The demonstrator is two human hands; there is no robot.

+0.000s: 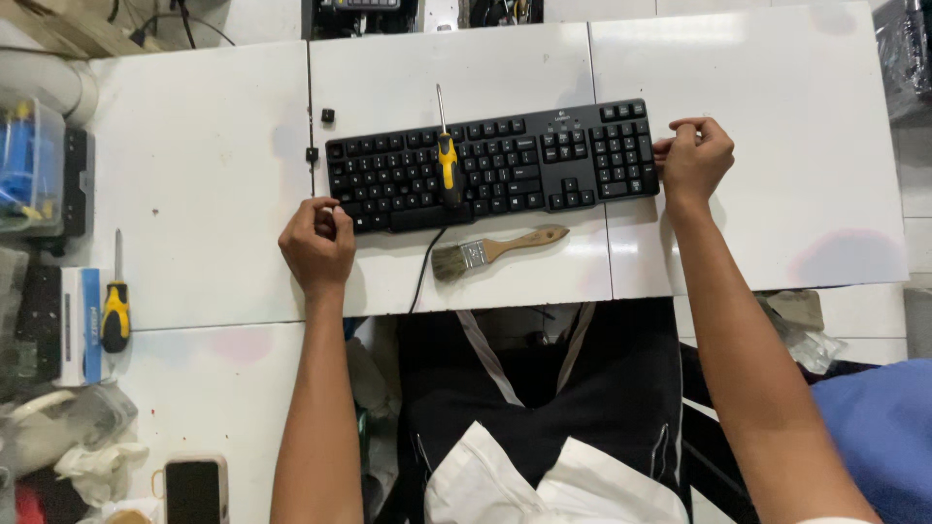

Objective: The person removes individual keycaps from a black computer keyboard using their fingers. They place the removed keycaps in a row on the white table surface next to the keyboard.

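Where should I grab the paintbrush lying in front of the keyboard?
Grab the paintbrush by its bare wooden handle, coming down from above. It lies flat on the white table with bristles pointing left, so the handle's right end is free and easy to pinch.

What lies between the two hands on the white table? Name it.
In the head view, a black keyboard spans the stretch from the left hand to the right hand, each gripping one end; a yellow-handled screwdriver rests on its keys.

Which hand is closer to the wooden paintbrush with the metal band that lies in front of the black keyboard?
Left. The left hand grips the black keyboard at its near left corner, just left of the wooden paintbrush. The right hand holds the keyboard's right end, farther from the brush.
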